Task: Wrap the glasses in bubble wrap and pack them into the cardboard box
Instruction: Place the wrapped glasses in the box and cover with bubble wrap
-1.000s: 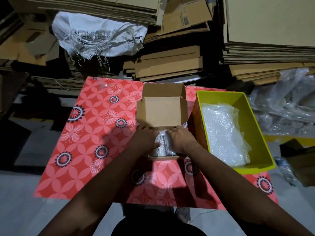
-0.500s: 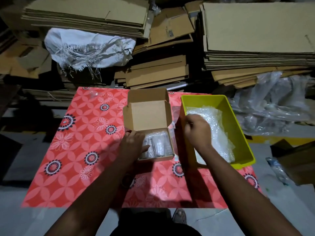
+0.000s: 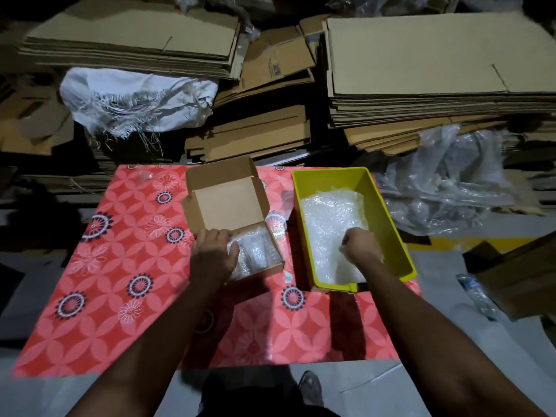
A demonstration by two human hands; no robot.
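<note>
My left hand [image 3: 215, 254] reaching forward over near-left corner of small brown cardboard box [image 3: 228, 206], grip resting relaxed, fingers draped on clear bubble-wrapped glasses [image 3: 255, 254] lying inside box. Box lid standing open at far side. My right hand [image 3: 359, 246] reaching down into yellow rectangular plastic bin [image 3: 391, 212], grip curling onto white bubble wrap sheets [image 3: 328, 218] filling bin. Box and bin sitting side by side, near but apart, on table with red floral patterned cloth [image 3: 120, 281].

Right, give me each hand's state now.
Left hand: open, resting on wrapped glasses in the cardboard box.
Right hand: gripping bubble wrap.
</note>
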